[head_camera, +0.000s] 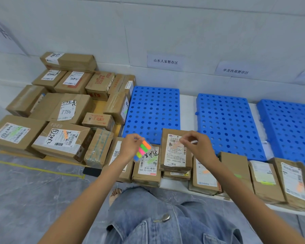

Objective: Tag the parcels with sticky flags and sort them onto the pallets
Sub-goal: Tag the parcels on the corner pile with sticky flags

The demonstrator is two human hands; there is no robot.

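My left hand (129, 144) holds a pad of sticky flags (142, 150) with orange, green, pink, yellow and blue strips. My right hand (195, 144) pinches a pale orange flag (177, 144) just above the label of a small brown parcel (175, 152) that lies on top of a short stack. Several more flat brown parcels (261, 180) lie in a row in front of me, some with coloured flags on their labels. Three blue perforated pallets (153, 110) (227, 122) (292, 127) lie bare behind that row.
A big pile of cardboard boxes (63, 110) fills the left on a yellow-edged pallet. Paper signs (165, 61) hang on the white wall above the blue pallets. My jeans-clad knee and bare foot (114, 195) are on the grey floor below.
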